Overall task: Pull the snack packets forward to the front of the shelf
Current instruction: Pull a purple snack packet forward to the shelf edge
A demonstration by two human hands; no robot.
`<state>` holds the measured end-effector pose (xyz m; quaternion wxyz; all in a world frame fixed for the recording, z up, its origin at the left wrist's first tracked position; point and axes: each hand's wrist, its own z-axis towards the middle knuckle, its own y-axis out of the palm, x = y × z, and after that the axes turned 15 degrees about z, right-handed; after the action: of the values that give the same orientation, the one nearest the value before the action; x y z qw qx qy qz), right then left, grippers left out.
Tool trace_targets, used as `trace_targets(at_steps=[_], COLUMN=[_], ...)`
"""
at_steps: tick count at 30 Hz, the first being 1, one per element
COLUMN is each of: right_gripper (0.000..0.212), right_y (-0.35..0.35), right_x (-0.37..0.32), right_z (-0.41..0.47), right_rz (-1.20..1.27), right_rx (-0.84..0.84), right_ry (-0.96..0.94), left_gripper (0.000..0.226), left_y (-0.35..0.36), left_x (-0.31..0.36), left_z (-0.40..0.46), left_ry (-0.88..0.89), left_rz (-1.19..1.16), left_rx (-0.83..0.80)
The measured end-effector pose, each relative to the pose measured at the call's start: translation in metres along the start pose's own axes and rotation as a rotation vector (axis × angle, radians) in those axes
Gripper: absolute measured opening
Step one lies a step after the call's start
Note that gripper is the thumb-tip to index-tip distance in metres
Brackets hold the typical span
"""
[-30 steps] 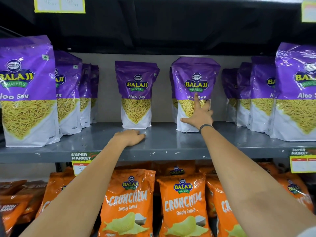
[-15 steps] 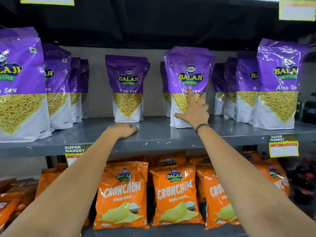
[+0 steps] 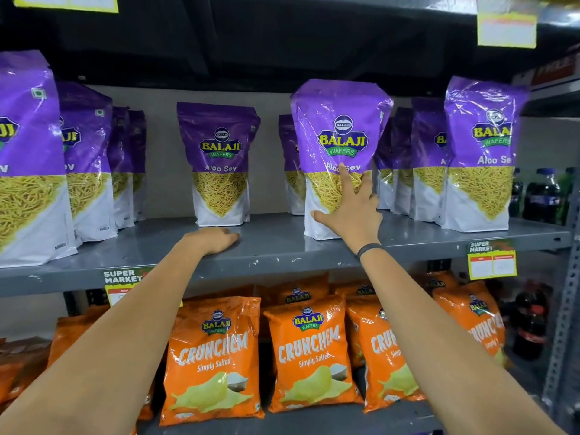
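Purple Balaji Aloo Sev packets stand on a grey metal shelf [image 3: 282, 246]. My right hand [image 3: 351, 215] is spread on the lower front of one packet [image 3: 339, 127], thumb at its left base and fingers around its right side. This packet stands nearer the front edge than the lone packet [image 3: 219, 152] to its left, which stands further back. Another packet [image 3: 290, 158] stands behind the held one. My left hand [image 3: 213, 241] rests palm down on the shelf just in front of the lone packet, holding nothing.
A row of purple packets [image 3: 84, 158] fills the shelf's left side and another row [image 3: 480, 152] its right side. Orange Crunchem packets [image 3: 213, 356] fill the shelf below. Dark drink bottles [image 3: 543, 196] stand at the far right. Price tags [image 3: 492, 262] hang on the shelf edge.
The packet under my right hand has come forward toward the shelf's front edge. My view has shifted left and closer. My left hand has stayed on the shelf.
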<state>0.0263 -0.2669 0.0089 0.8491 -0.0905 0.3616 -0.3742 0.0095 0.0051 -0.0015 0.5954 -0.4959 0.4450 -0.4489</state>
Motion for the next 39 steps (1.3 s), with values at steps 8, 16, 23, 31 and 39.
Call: trace_targets(at_steps=[8,16,23,31,39], right_gripper=[0.101,0.096,0.097,0.096,0.093], right_y=[-0.009,-0.011,-0.004,-0.003,0.001], right_x=[0.004,0.01,0.018,0.022,0.021], right_z=[-0.015,-0.024,-0.03,-0.034,-0.035], right_rz=[0.0,0.006,0.124,0.197,0.164], right_rx=[0.082,0.145,0.175,0.206,0.236], right_ry=[-0.041,-0.067,-0.104,-0.167,-0.141], left_gripper=[0.057,0.057,0.058,0.056,0.058], left_y=[0.0,0.0,0.002,0.003,0.003], left_x=[-0.001,-0.001,-0.003,-0.004,-0.003], left_z=[0.0,0.0,0.002,0.004,0.005], left_ry=[0.003,0.007,0.003,0.0,-0.016], left_rz=[-0.006,-0.018,-0.018,-0.018,-0.028], left_rx=[0.0,0.004,0.006,0.011,0.021])
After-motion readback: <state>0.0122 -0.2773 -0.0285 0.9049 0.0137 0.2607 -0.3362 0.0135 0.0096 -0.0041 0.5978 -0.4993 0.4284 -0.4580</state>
